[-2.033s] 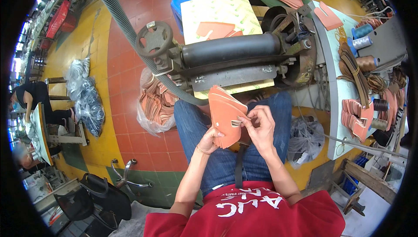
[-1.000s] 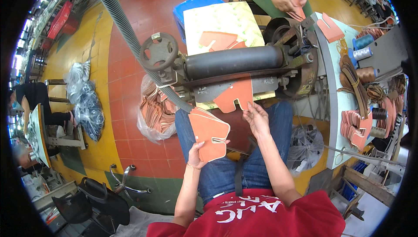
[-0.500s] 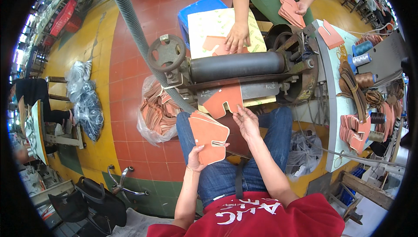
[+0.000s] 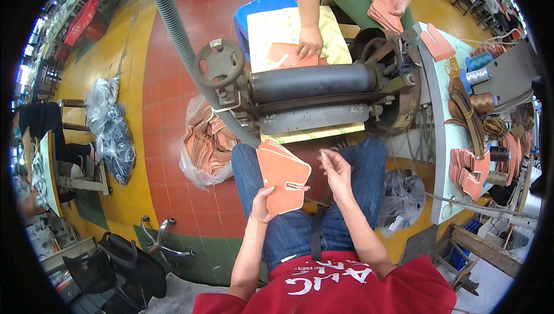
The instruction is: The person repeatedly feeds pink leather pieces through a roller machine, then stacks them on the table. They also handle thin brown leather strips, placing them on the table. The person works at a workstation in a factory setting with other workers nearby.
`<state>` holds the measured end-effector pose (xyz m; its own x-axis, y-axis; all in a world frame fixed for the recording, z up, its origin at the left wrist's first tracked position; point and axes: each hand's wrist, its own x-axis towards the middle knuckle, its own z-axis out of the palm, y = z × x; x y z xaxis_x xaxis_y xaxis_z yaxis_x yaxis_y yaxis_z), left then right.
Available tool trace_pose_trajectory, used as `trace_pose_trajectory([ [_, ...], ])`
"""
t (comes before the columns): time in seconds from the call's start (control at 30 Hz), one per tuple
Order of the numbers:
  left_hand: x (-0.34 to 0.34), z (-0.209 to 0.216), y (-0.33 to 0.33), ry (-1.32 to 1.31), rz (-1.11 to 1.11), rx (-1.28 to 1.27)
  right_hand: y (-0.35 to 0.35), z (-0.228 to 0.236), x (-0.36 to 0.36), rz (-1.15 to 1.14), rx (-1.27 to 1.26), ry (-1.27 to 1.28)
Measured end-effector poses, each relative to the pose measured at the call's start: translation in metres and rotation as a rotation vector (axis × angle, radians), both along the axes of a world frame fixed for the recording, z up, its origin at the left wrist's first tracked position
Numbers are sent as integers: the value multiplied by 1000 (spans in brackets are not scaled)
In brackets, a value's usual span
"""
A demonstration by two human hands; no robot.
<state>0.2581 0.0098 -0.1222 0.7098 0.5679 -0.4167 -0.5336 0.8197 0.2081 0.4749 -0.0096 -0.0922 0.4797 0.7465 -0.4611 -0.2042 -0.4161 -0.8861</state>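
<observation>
You've got one fanned stack of salmon-coloured notched pieces (image 4: pixel 277 167) in your left hand (image 4: pixel 262 203), thumb pressed on top and fingers underneath, so that grip is clamped on it. The stack sits over your left thigh, notch facing your other hand. Can't count the pieces, the edges overlap too tightly. Your right hand (image 4: pixel 336 171) is just to the right of the stack, apart from it, fingers curled and tips close together; I see nothing between them, but can't tell if they actually meet.

Straight ahead of both hands is one machine with one metal plate (image 4: pixel 314 119) on your side, one black roller (image 4: pixel 314 83) behind it and one handwheel (image 4: pixel 219 63) at its left end. Past the roller, one co-worker's hand (image 4: pixel 310 43) is down on at least two more pieces (image 4: pixel 281 53) on a yellowish board (image 4: pixel 277 28). Their other hand (image 4: pixel 398 7) holds one more stack (image 4: pixel 384 11).

Left of your left grip, on the floor: one clear bag (image 4: pixel 208 141) full of pieces. Well right of your right hand, one table (image 4: pixel 447 196) with five thread spools (image 4: pixel 483 103) I can make out.
</observation>
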Motion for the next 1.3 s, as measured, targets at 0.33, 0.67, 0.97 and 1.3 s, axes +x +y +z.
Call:
trace_pose_trajectory([
  [0.33, 7, 5, -2, 94, -30, 22, -18, 14, 0, 369, 32, 162],
  [0.67, 22, 14, 4, 76, -7, -2, -14, 35, -5, 203, 43, -162],
  [0.97, 52, 39, 23, 157, 52, 165, -10, 52, 1, 211, 276, -913],
  [1.3, 52, 22, 21, 0, 151, 21, -9, 35, 4, 104, 324, -193],
])
